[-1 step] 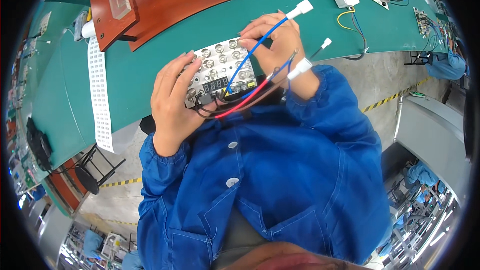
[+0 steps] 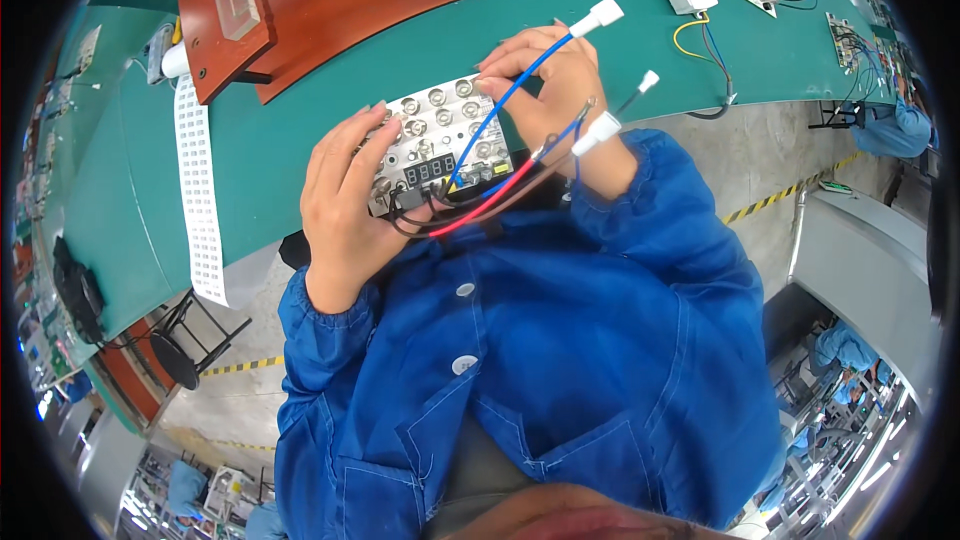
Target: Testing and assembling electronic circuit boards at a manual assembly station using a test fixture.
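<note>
Bright, even overhead light, with only soft shadows under the fingers on the green counter. Sharp at centre; heavily bent, darkened and smeared toward the black fisheye rim.

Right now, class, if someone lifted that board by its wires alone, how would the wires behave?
The wires would probably flex, not hold stiff: they already loop and curve loosely off the board. Their white end plugs look likely to dangle and swing. The board seems light, since the left hand and right hand carry it on fingertips, but thin leads may strain where they join it.
</note>
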Action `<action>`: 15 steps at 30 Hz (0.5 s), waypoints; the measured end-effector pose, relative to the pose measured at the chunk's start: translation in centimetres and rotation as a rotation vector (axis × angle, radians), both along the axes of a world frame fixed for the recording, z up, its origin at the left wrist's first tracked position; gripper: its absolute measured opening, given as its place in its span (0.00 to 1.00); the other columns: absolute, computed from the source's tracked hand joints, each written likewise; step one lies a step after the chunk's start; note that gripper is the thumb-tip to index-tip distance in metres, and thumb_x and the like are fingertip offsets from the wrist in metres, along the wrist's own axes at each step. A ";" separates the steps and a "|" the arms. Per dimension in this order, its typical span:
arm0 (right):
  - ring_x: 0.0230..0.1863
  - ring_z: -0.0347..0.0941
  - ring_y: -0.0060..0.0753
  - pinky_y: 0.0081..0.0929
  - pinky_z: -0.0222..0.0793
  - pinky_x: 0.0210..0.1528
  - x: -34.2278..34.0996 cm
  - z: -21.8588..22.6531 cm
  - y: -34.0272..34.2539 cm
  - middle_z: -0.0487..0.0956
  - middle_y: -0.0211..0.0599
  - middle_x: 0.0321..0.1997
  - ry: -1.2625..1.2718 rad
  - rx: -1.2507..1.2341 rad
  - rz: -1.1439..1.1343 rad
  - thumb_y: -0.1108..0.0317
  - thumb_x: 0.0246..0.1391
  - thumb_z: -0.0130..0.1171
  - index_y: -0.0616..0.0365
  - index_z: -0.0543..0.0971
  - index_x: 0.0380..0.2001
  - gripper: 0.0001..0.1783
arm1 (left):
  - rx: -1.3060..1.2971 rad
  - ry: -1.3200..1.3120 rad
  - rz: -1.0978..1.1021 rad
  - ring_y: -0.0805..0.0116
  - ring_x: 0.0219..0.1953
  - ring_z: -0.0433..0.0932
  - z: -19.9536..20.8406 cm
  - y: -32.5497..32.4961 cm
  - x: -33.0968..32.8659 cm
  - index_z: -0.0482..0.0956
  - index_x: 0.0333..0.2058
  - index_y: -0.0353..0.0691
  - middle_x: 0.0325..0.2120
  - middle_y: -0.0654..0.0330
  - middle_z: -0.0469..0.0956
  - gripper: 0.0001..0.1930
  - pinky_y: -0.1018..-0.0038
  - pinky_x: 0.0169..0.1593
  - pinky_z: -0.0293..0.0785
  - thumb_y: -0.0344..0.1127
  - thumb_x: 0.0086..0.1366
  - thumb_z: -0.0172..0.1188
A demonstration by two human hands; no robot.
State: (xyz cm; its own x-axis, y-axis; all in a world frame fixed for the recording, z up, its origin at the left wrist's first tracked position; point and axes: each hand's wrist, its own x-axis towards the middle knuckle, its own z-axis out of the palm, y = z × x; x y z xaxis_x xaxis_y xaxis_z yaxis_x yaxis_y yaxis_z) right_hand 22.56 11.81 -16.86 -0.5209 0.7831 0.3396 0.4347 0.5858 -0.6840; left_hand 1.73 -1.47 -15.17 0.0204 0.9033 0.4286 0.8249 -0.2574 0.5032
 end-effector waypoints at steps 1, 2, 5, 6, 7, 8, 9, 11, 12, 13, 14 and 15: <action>0.48 0.76 0.36 0.42 0.59 0.63 -0.1 0.0 0.0 0.85 0.29 0.36 0.000 0.014 -0.002 0.69 0.47 0.71 0.52 0.86 0.27 0.03 | -0.001 0.001 -0.003 0.49 0.52 0.78 0.0 0.0 0.0 0.80 0.51 0.37 0.51 0.52 0.79 0.34 0.60 0.55 0.76 0.49 0.46 0.77; 0.49 0.75 0.37 0.44 0.58 0.64 -0.1 -0.3 -0.1 0.85 0.29 0.36 -0.004 0.022 -0.007 0.69 0.46 0.70 0.52 0.87 0.27 0.03 | 0.000 0.007 -0.001 0.49 0.52 0.78 0.0 0.1 0.1 0.80 0.51 0.37 0.51 0.52 0.79 0.34 0.60 0.55 0.76 0.49 0.47 0.77; 0.49 0.75 0.39 0.42 0.60 0.62 0.0 0.1 -0.6 0.84 0.30 0.36 0.018 0.047 -0.013 0.70 0.45 0.70 0.53 0.86 0.27 0.04 | 0.000 0.006 -0.003 0.48 0.52 0.78 0.2 0.1 0.3 0.80 0.51 0.37 0.52 0.52 0.79 0.34 0.60 0.55 0.76 0.49 0.47 0.77; 0.49 0.75 0.39 0.42 0.60 0.62 -0.1 0.1 -0.8 0.84 0.30 0.36 0.019 0.048 -0.019 0.70 0.45 0.70 0.53 0.86 0.27 0.04 | -0.002 -0.003 -0.002 0.48 0.52 0.78 0.2 0.1 0.4 0.80 0.51 0.37 0.52 0.51 0.79 0.34 0.60 0.55 0.76 0.48 0.47 0.77; 0.49 0.75 0.39 0.42 0.62 0.59 -0.3 -0.1 -1.0 0.84 0.31 0.37 0.019 0.064 -0.056 0.71 0.45 0.70 0.53 0.86 0.29 0.05 | -0.001 0.001 -0.006 0.48 0.52 0.78 0.2 0.1 0.3 0.80 0.51 0.37 0.52 0.51 0.79 0.34 0.60 0.55 0.76 0.48 0.47 0.77; 0.48 0.75 0.40 0.42 0.64 0.57 -0.4 -0.1 -1.3 0.84 0.32 0.38 0.018 0.079 -0.093 0.71 0.44 0.70 0.54 0.86 0.31 0.07 | -0.002 0.011 -0.004 0.48 0.52 0.78 0.2 0.1 0.3 0.80 0.51 0.37 0.52 0.51 0.78 0.34 0.60 0.55 0.76 0.48 0.46 0.77; 0.48 0.75 0.40 0.42 0.64 0.57 -0.4 0.1 -1.4 0.84 0.32 0.38 0.021 0.081 -0.097 0.71 0.44 0.70 0.54 0.86 0.31 0.07 | -0.004 0.021 0.000 0.48 0.53 0.78 0.2 0.1 0.2 0.80 0.51 0.37 0.52 0.51 0.78 0.34 0.60 0.55 0.76 0.48 0.46 0.78; 0.47 0.74 0.42 0.43 0.67 0.52 -0.2 0.7 -1.1 0.83 0.36 0.40 0.063 0.064 -0.114 0.71 0.44 0.70 0.53 0.86 0.35 0.12 | -0.012 0.014 0.000 0.48 0.53 0.78 0.3 0.2 0.2 0.80 0.51 0.37 0.52 0.51 0.78 0.34 0.60 0.55 0.76 0.47 0.46 0.78; 0.49 0.73 0.44 0.44 0.68 0.52 0.6 -0.3 -1.1 0.82 0.38 0.47 0.062 0.057 -0.045 0.69 0.44 0.70 0.50 0.86 0.42 0.17 | -0.026 0.006 0.002 0.48 0.53 0.78 0.3 0.4 0.1 0.80 0.51 0.37 0.52 0.52 0.78 0.34 0.60 0.55 0.75 0.47 0.45 0.78; 0.49 0.73 0.44 0.44 0.68 0.52 1.0 -0.3 -1.4 0.82 0.38 0.47 0.062 0.062 -0.043 0.69 0.44 0.70 0.50 0.86 0.42 0.17 | -0.021 0.007 0.004 0.48 0.53 0.78 0.3 0.5 0.1 0.80 0.51 0.37 0.52 0.52 0.78 0.34 0.60 0.55 0.75 0.47 0.45 0.78; 0.49 0.73 0.45 0.45 0.68 0.51 1.3 -0.1 -1.9 0.81 0.37 0.48 0.011 0.189 -0.011 0.68 0.46 0.68 0.47 0.86 0.43 0.17 | -0.030 0.010 -0.002 0.48 0.53 0.78 0.4 0.6 0.1 0.80 0.51 0.38 0.53 0.52 0.78 0.35 0.60 0.55 0.75 0.46 0.45 0.78; 0.49 0.73 0.46 0.46 0.69 0.51 1.4 -0.1 -2.1 0.79 0.36 0.49 -0.040 0.318 0.021 0.66 0.48 0.67 0.43 0.86 0.44 0.17 | -0.037 0.014 -0.008 0.48 0.53 0.78 0.5 0.8 0.0 0.79 0.51 0.38 0.53 0.52 0.78 0.35 0.60 0.55 0.75 0.45 0.44 0.78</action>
State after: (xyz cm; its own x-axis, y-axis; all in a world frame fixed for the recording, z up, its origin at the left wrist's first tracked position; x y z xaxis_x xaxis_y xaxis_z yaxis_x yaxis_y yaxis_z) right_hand 23.94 9.74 -16.94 -0.5540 0.6300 0.5442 0.4431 0.7766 -0.4479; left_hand 1.76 -0.68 -14.70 0.0332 0.9183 0.3944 0.8301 -0.2452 0.5008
